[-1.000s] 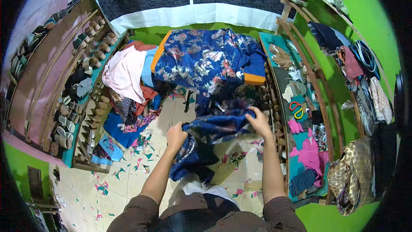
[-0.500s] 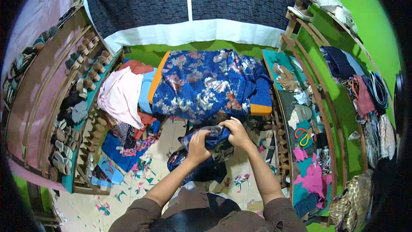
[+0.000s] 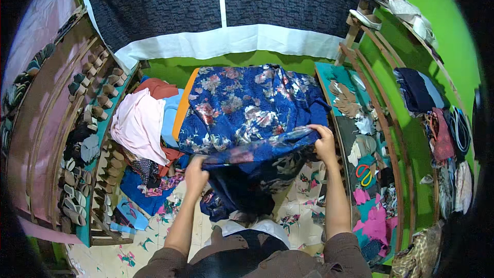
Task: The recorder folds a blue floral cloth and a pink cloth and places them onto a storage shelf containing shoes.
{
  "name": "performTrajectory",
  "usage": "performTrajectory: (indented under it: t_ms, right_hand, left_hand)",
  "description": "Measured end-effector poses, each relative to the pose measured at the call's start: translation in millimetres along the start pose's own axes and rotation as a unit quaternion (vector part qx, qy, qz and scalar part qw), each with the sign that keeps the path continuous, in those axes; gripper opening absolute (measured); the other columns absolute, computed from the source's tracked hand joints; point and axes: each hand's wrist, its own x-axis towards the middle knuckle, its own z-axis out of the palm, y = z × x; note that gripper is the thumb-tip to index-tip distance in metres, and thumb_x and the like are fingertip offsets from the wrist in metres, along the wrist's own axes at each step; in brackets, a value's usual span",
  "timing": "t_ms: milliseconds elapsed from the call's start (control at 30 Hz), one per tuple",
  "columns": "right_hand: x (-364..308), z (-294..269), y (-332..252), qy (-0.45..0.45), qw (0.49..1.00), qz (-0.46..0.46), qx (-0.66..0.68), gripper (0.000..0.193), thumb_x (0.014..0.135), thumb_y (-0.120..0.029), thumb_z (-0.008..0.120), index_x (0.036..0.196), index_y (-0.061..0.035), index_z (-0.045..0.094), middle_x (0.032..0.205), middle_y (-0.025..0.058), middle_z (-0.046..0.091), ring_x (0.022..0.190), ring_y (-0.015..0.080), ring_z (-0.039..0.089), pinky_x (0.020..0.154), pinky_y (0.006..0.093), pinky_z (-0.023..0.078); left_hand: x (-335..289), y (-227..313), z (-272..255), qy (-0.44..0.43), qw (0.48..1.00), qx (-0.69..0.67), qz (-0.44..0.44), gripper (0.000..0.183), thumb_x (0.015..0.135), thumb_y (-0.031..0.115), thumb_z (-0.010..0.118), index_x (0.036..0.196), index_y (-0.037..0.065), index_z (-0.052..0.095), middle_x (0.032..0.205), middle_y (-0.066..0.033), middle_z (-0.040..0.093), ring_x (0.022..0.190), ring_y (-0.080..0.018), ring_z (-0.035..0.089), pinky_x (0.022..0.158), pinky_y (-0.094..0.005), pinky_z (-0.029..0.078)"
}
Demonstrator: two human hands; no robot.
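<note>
A blue floral cloth [image 3: 247,107] lies over a table whose orange edge [image 3: 186,104] shows at the left. Its near part hangs off the front, and I hold that part up with both hands spread apart. My left hand [image 3: 196,177] is closed on the cloth's edge at the left. At the right, my right hand [image 3: 324,143] grips the same edge, a little higher up. Between the hands the edge is stretched, and the cloth droops below it in dark folds. More of the dark floral cloth bunches near the floor in front of me.
Pink and light blue cloths [image 3: 139,123] are heaped left of the table. Shoe racks [image 3: 105,154] stand at the left. On the right-hand bench [image 3: 339,128] lie red-and-yellow-handled scissors [image 3: 366,175] and pink scraps [image 3: 374,222]. Fabric scraps litter the tiled floor [image 3: 298,231].
My hands have moved apart, left hand to the left and right hand to the right and up. The bunched cloth between them is now spread wide, and the cloth on the table lies smoother.
</note>
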Motion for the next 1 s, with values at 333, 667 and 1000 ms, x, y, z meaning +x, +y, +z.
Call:
performTrajectory:
  t_ms: [333, 667, 1000]
  right_hand:
    - [-92, 129, -19, -0.256, 0.965, 0.055, -0.032, 0.085, 0.063, -0.008, 0.069, 0.136, -0.0076, 0.026, 0.128, 0.0222, 0.041, 0.119, 0.0369, 0.038, 0.099, 0.0383, 0.031]
    - [37, 64, 31, 0.185, 0.977, 0.045, 0.099, 0.035, 0.069, 0.005, 0.041, 0.100, 0.0032, 0.058, 0.095, 0.0181, 0.061, 0.089, 0.0268, 0.058, 0.083, 0.0338, 0.042]
    - [170, -27, -24, 0.304, 0.945, -0.091, -0.081, 0.026, 0.073, -0.009, 0.055, 0.097, -0.0017, 0.057, 0.093, 0.0171, 0.060, 0.089, 0.0349, 0.055, 0.080, 0.0371, 0.041]
  left_hand:
    - [56, 111, -40, 0.072, 0.978, -0.093, 0.174, 0.035, 0.063, -0.008, 0.049, 0.097, 0.000, 0.047, 0.085, -0.0186, 0.049, 0.078, -0.0385, 0.050, 0.071, -0.0361, 0.043]
    - [162, 84, -62, 0.101, 0.952, 0.106, 0.270, 0.039, 0.061, -0.003, 0.059, 0.096, 0.001, 0.045, 0.084, -0.0178, 0.049, 0.080, -0.0369, 0.054, 0.062, -0.0435, 0.043]
    - [268, 74, -89, 0.198, 0.893, 0.305, 0.267, 0.038, 0.068, 0.001, 0.056, 0.103, 0.014, 0.050, 0.084, -0.0090, 0.052, 0.066, -0.0288, 0.058, 0.053, -0.0386, 0.047]
